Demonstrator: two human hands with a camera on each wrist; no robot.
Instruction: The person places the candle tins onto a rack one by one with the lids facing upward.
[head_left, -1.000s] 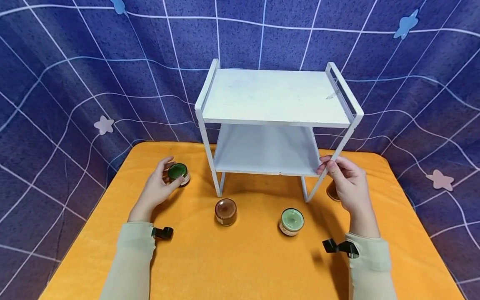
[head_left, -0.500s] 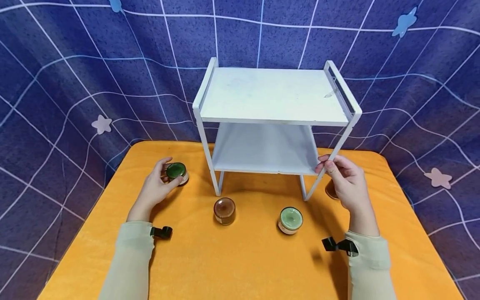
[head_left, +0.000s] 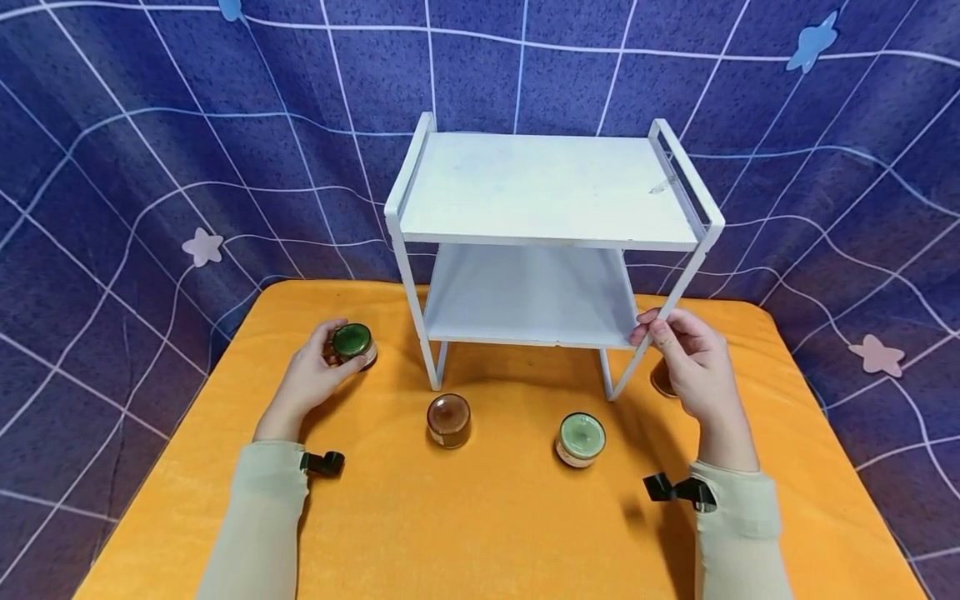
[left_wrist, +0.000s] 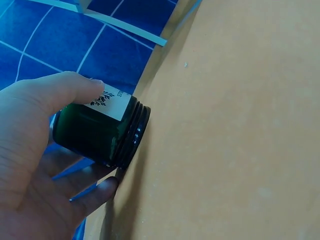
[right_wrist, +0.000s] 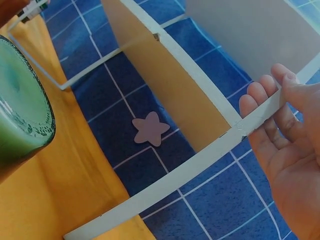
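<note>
My left hand (head_left: 307,375) holds a dark green glass jar (head_left: 352,340) at the left of the orange cloth. In the left wrist view the thumb lies on the white label of the green jar (left_wrist: 95,130), with fingers on its other side; its dark ridged end faces the cloth. My right hand (head_left: 693,358) grips the right front leg (head_left: 685,287) of a white two-tier shelf (head_left: 547,192). The right wrist view shows thumb and fingers (right_wrist: 257,95) around that leg beside the lower board.
A brown jar (head_left: 450,421) and a light green jar (head_left: 581,439) stand in front of the shelf. Another brown jar (head_left: 663,379) is partly hidden behind my right hand. A blue gridded curtain (head_left: 300,125) hangs behind the orange cloth (head_left: 487,533).
The fingers of my left hand draw slightly closer around the dark green jar. My right hand keeps its grip on the shelf leg; the view shifts a little.
</note>
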